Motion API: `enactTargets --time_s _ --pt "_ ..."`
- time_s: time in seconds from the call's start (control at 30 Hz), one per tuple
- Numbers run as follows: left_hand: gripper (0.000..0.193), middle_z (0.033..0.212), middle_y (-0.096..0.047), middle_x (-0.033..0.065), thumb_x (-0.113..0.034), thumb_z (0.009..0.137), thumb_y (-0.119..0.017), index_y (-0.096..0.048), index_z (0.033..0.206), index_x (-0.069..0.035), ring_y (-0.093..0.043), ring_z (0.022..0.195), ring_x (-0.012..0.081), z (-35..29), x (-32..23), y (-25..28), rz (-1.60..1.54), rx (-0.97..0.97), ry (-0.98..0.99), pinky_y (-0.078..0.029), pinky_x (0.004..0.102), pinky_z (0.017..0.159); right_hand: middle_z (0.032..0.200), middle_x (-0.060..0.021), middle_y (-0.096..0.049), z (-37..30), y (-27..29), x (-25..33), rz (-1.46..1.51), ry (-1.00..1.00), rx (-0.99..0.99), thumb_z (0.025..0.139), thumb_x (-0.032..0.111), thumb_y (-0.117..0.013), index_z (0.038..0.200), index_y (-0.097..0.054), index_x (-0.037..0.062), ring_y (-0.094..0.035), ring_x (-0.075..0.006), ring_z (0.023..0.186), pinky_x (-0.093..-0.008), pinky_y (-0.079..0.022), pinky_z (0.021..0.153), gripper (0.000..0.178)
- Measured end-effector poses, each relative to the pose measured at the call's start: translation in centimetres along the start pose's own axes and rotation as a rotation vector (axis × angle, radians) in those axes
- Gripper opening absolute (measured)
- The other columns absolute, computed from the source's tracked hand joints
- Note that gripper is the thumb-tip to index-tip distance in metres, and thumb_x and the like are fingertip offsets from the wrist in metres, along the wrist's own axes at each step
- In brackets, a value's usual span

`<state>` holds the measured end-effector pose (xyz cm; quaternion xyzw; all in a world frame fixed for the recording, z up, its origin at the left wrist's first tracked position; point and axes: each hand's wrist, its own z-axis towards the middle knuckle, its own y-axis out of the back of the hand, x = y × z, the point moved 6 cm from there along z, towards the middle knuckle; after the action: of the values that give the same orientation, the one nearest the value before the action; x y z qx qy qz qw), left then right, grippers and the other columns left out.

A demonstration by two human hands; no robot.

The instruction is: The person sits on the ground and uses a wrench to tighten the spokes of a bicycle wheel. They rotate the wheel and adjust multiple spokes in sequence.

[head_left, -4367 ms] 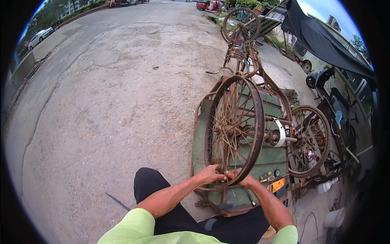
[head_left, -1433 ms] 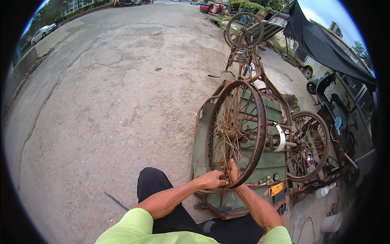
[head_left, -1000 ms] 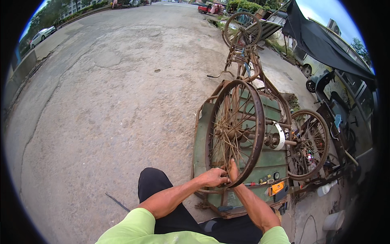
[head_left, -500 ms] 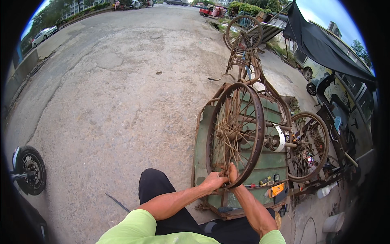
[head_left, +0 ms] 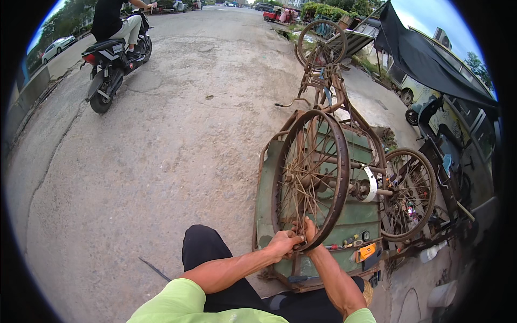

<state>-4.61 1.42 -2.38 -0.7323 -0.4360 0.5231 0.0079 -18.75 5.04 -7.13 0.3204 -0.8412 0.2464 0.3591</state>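
Note:
A rusty spoked wheel [head_left: 343, 175] with a bare rim and no tyre stands upright on the axle of an upturned tricycle [head_left: 336, 102]. At the rim's lower edge, my left hand [head_left: 284, 244] is closed, its fingertips pinching at the foot of a spoke. Close beside it, my right hand [head_left: 309, 230] reaches in at the rim with its fingers bent round the spokes. Any small part between the fingertips is too small to make out. Behind the wheel lies the tricycle's green slatted bed [head_left: 353, 215], with a white band [head_left: 370, 184] round the axle.
Screwdrivers [head_left: 347, 241], a round tape-like tool [head_left: 366, 236] and an orange packet [head_left: 366, 252] lie on the bed's right. A second wheel [head_left: 431, 188] with a tyre stands farther right. A rider on a black motor scooter [head_left: 116, 64] is on the road at upper left.
A rider on a scooter has come into view at the upper left, and the parked scooter wheel at the lower left is gone from view. My hands stay at the rim with slight finger shifts.

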Motion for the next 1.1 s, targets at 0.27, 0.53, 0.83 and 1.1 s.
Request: enactTargets --time_s 0.27,0.53,0.83,1.1 --pt "0.028 0.070 -0.061 0.0021 -0.026 0.098 -0.075 -0.067 0.086 -0.003 -0.051 0.055 0.0111 1.3 -1.4 1.0 0.302 0.016 -0.130 -0.037 0.0304 0.047 0.095 -0.0074 -0.073 -0.8 -0.7 0.4 -0.003 -0.012 0.023 0.106 0.060 -0.045 0.120 -0.067 0.0062 -0.068 -0.0206 0.074 -0.0356 -0.055 0.058 0.060" --pt "0.023 0.073 -0.064 0.0031 -0.024 0.099 -0.073 -0.070 0.097 -0.001 -0.051 0.051 0.0105 1.4 -1.9 3.0 0.150 0.110 -0.037 -0.041 0.0275 0.048 0.085 -0.0004 -0.070 -0.5 -0.7 0.4 -0.094 -0.031 0.058 0.107 0.061 -0.044 0.122 -0.065 0.0093 -0.062 -0.0118 0.061 -0.0263 -0.047 0.047 0.058" --pt "0.026 0.084 -0.068 0.0057 -0.021 0.097 -0.075 -0.071 0.104 0.004 -0.063 0.069 0.0134 1.6 -1.4 4.8 0.277 0.032 -0.044 -0.051 0.0291 0.057 0.091 -0.0016 -0.072 -1.3 -0.8 0.8 -0.025 -0.018 0.037 0.106 0.059 -0.050 0.125 -0.065 0.0086 -0.068 -0.0142 0.070 -0.0281 -0.053 0.057 0.056" --pt "0.039 0.089 -0.069 0.0078 -0.015 0.096 -0.073 -0.063 0.126 0.008 -0.065 0.071 0.0143 1.1 -0.7 5.3 0.306 -0.048 -0.047 -0.053 0.0296 0.059 0.103 -0.0059 -0.073 -1.7 -0.8 0.9 -0.056 -0.015 0.031 0.105 0.060 -0.051 0.127 -0.063 0.0063 -0.071 -0.0166 0.087 -0.0296 -0.059 0.073 0.059"
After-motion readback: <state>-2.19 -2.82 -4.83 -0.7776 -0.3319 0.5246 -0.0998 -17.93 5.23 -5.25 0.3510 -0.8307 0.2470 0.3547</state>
